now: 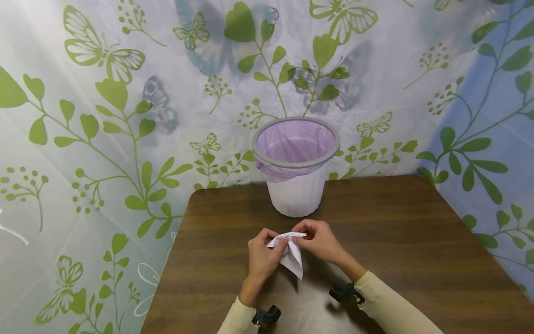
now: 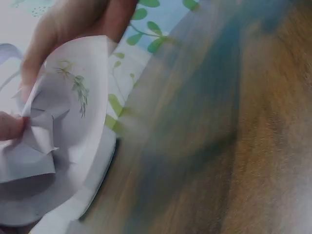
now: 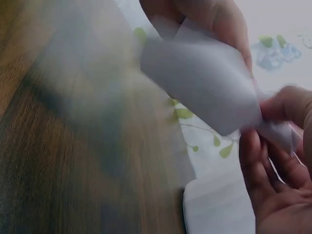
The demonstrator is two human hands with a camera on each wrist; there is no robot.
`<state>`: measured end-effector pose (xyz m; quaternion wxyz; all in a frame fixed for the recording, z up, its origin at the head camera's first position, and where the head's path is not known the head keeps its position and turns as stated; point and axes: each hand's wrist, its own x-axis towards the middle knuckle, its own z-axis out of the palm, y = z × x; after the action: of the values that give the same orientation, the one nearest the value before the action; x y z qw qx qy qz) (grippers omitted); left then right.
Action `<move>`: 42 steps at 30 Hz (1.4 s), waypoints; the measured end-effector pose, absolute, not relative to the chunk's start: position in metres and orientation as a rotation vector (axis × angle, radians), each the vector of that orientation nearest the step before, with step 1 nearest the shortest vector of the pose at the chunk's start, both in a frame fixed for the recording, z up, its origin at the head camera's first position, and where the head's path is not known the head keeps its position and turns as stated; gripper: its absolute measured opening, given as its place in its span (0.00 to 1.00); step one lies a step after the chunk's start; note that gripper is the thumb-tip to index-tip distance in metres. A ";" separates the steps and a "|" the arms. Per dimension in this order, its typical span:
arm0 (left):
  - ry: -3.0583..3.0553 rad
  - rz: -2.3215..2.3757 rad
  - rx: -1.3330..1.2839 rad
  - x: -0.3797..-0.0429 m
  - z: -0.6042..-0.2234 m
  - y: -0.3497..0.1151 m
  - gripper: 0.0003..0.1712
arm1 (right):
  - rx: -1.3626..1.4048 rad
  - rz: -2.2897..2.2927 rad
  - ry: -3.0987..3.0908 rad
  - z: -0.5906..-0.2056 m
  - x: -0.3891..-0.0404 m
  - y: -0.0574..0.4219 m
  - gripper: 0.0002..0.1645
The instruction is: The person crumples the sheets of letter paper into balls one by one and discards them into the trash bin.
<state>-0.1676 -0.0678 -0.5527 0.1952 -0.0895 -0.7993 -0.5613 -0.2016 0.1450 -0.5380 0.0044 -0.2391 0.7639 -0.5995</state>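
Observation:
In the head view both hands are close together over the table in front of the bin. My left hand (image 1: 262, 257) pinches the left part of a small sheet of white paper (image 1: 293, 260) between thumb and fingers. The upper right part of it is pinched by my right hand (image 1: 321, 242). Creased and folded near the fingers, the paper hangs down in a pointed corner. The left wrist view shows folded layers of the paper (image 2: 27, 158) beside a thumb. In the right wrist view a smooth flap of paper (image 3: 204, 80) sticks out from the fingers.
A white bin (image 1: 297, 192) with a grey rim and a purple liner (image 1: 298, 139) stands at the table's back edge, just beyond the hands. The brown wooden table (image 1: 217, 260) meets a curtain (image 1: 167, 116) printed with leaves and butterflies. Black bands circle both wrists.

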 end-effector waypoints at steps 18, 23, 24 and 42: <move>-2.509 -1.789 0.061 -0.167 -0.543 -0.065 0.21 | -1.290 -1.682 2.988 -0.545 -0.198 0.141 0.16; -2.357 -2.197 0.176 -0.170 -0.539 -0.063 0.24 | -1.546 -1.735 2.917 -0.543 -0.202 0.139 0.18; -2.318 -2.275 0.176 -0.170 -0.539 -0.063 0.24 | -1.567 -1.738 2.903 -0.543 -0.203 0.139 0.18; -2.189 -2.248 0.097 -0.171 -0.545 -0.065 0.10 | -0.658 -1.620 2.733 -0.540 -0.201 0.144 0.24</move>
<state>-0.1708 -0.0655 -0.5451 0.0013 0.0309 -0.6974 -0.7160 -0.2006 0.1439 -0.5396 -0.0512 -0.2025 0.8413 -0.4987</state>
